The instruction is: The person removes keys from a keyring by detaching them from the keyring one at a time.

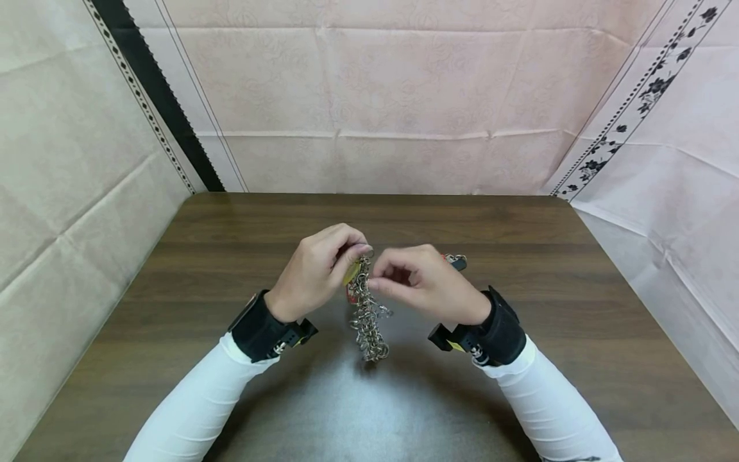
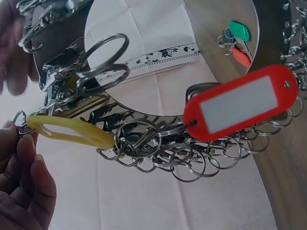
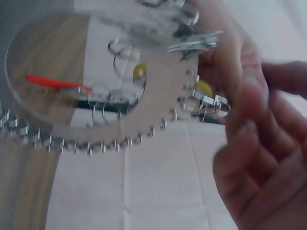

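My left hand [image 1: 323,266] pinches the small metal ring of a yellow key tag [image 2: 69,132] between thumb and fingertip. Beside the tag stands a large flat metal ring [image 2: 268,33], its rim lined with small metal clips and split rings [image 2: 189,165]. A red key tag [image 2: 242,103] with a white label hangs among them. My right hand [image 1: 424,279] has its fingers curled, tips right at the clips [image 3: 206,103]; blur hides what they hold, so I cannot tell. The head view shows the metal ring edge-on, upright between both hands.
Behind my right hand, further back on the brown wooden table [image 1: 277,218], lies a dark green tag [image 1: 458,263] with red and metal pieces beside it. Pale patterned cloth [image 1: 392,109] surrounds the table at the back and sides.
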A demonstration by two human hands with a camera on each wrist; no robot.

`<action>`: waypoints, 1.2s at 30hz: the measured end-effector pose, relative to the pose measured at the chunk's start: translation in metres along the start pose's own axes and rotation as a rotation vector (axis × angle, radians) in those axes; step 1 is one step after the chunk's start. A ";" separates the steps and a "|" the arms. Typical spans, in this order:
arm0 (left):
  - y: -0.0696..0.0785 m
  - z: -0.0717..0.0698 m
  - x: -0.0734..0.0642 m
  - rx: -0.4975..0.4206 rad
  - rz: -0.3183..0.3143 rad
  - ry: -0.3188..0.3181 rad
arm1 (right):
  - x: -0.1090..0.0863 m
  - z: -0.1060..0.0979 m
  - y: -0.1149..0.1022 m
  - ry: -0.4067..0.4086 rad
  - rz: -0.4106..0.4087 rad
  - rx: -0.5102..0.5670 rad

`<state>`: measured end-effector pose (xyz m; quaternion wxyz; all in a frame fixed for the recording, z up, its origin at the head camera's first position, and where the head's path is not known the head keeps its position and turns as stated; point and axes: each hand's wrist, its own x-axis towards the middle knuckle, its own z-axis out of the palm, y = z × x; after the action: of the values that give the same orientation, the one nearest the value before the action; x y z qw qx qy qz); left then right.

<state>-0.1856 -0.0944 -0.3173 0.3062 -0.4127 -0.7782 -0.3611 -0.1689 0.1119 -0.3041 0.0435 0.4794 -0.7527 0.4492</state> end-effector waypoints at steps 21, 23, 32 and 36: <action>0.005 0.001 -0.001 -0.052 0.042 -0.035 | 0.000 0.002 0.002 0.146 0.107 0.036; 0.008 0.003 0.001 -0.050 0.037 -0.034 | -0.003 0.001 0.000 0.150 0.117 0.109; 0.017 0.001 -0.007 -0.104 -0.036 0.009 | -0.004 0.008 -0.006 0.164 0.145 0.312; 0.018 0.003 -0.004 -0.127 -0.055 -0.008 | -0.008 0.005 -0.008 0.215 0.144 0.303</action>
<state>-0.1686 -0.0871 -0.3165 0.2663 -0.4112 -0.7659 -0.4164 -0.1567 0.1124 -0.3058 0.0189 0.3746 -0.6999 0.6079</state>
